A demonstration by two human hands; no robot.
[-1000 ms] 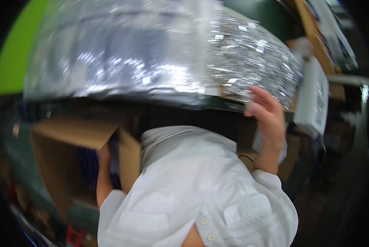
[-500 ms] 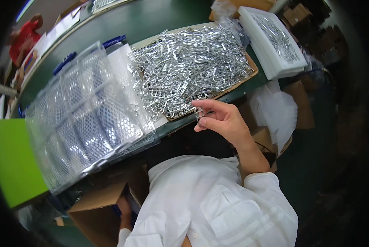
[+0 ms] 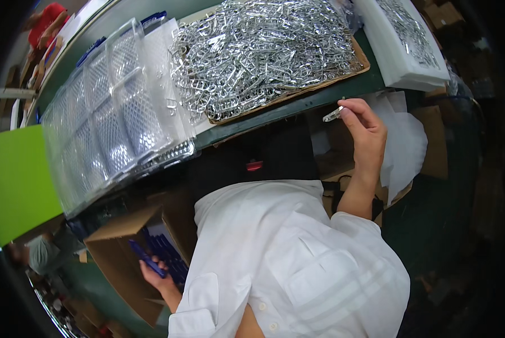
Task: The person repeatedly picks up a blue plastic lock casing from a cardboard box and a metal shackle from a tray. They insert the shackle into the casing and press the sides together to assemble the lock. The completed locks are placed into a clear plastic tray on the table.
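At the lower left, my left hand [image 3: 155, 275] is closed round a long dark blue piece [image 3: 142, 256], shaped like a handle, at the mouth of a cardboard box [image 3: 117, 225]. More dark blue pieces [image 3: 170, 250] lie inside that box. My right hand [image 3: 368, 128] pinches a small shiny metal part [image 3: 332, 115] between thumb and fingers, just off the table's front edge. A heap of shiny metal parts [image 3: 263, 56] fills a shallow cardboard tray [image 3: 362, 59] on the green table.
Clear plastic compartment trays [image 3: 108, 112] stand stacked left of the heap. A white foam block [image 3: 401, 67] bearing more metal parts is at the right. White sheets [image 3: 404, 146] hang from a carton below. A bright green panel [image 3: 18, 186] stands far left; a person in red [image 3: 47, 25] is beyond.
My left hand has come up in the box, now showing a dark blue piece. My right hand has moved right, away from the heap, with the metal part. The view has shifted.
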